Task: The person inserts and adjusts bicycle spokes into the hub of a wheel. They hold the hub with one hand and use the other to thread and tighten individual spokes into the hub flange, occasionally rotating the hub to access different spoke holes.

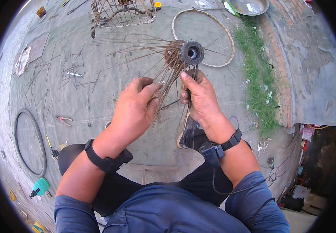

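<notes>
A bicycle wheel hub with a toothed freewheel (199,46) is held up in front of me, its round bore facing me. Many thin rusty spokes (137,48) fan out from its brown flange (170,54), to the left and downward. My right hand (201,93) is closed just below the freewheel, thumb pressed over the spokes that hang there. At the left side of the downward bundle, my left hand (133,101) has its fingers and thumb curled against the spokes. The fingertips are partly hidden.
A bare wheel rim (232,42) lies beyond the hub, beside a wire basket (123,21). Loose spokes, a wrench (74,74) and pliers (64,120) are scattered at left. A black tyre (15,134) and teal bottle (41,186) lie nearer. Grass (259,81) borders the right.
</notes>
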Demonstrator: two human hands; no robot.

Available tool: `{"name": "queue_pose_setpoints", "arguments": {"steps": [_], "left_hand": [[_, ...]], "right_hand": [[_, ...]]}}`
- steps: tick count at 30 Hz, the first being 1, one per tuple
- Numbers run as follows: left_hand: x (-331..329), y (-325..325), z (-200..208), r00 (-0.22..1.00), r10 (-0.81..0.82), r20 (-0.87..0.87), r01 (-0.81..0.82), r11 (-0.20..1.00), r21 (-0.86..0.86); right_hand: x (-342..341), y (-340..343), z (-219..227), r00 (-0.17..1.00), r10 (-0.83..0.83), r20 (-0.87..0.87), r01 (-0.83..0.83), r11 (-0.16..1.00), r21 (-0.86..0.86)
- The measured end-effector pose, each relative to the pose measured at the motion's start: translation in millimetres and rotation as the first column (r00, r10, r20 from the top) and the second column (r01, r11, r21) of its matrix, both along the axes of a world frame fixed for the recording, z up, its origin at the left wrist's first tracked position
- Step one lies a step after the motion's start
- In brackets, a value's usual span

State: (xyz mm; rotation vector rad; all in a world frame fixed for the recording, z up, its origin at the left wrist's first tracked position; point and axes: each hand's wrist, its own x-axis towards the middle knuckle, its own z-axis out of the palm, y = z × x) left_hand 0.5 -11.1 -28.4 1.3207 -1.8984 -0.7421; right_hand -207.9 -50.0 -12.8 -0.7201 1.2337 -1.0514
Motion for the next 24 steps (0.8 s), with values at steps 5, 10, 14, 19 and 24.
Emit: {"name": "queue_pose_setpoints", "arguments": {"steps": [5, 10, 14, 19, 24], "left_hand": [[-4.5, 0.3, -2.4, 0.977, 0.121, -0.177, -0.085, 0.977, 0.197], [3.3, -5.9, -3.5, 0.970, 0.146, -0.192, -0.103, 0.971, 0.216], [10.1, -11.8, 6.6, 0.987, 0.125, -0.102, -0.116, 0.989, 0.091], [12.0, -11.3, 9.3, 0.989, 0.138, -0.053, -0.137, 0.990, 0.012], [24.8, -20.0, 15.5, 0.981, 0.190, 0.029, -0.189, 0.981, -0.048]], "right_hand": [[-4.7, 1.0, -4.2, 0.994, 0.083, -0.077, -0.085, 0.996, -0.033], [-7.0, 0.9, -16.4, 0.997, 0.076, -0.016, -0.078, 0.992, -0.099], [-13.4, -1.4, -16.3, 0.986, 0.119, 0.121, -0.107, 0.989, -0.099], [-14.7, -1.0, -8.5, 0.982, 0.142, 0.125, -0.134, 0.989, -0.070], [-11.9, -0.9, -4.6, 0.983, 0.108, 0.147, -0.101, 0.993, -0.055]]}}
